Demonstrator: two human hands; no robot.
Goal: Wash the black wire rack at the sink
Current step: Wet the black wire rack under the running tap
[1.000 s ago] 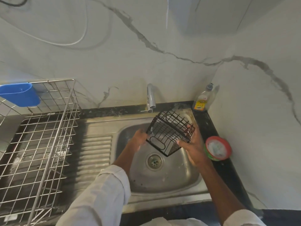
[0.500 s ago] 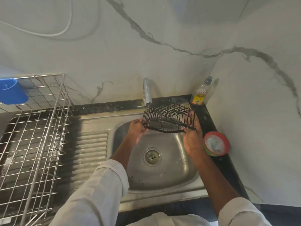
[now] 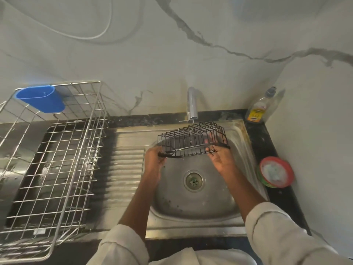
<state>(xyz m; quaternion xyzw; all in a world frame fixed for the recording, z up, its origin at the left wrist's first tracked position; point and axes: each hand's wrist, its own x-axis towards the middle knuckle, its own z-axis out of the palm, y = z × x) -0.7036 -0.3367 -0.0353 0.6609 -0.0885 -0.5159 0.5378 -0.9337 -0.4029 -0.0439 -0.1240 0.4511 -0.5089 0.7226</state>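
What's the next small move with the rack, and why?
Probably turn on the tap: both hands, left hand and right hand, already hold the black wire rack right under its spout over the sink, and no water stream shows.

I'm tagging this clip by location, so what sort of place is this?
Most likely a home kitchen's washing-up corner: a stainless steel sink with a tap, a wire dish drainer beside it, and a dish soap bottle on the dark counter.

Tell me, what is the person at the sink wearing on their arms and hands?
Both arms wear loose, off-white long sleeves, pushed up towards the elbows, so the forearms are bare. The left hand and right hand are bare too: no gloves, rings or watch show.
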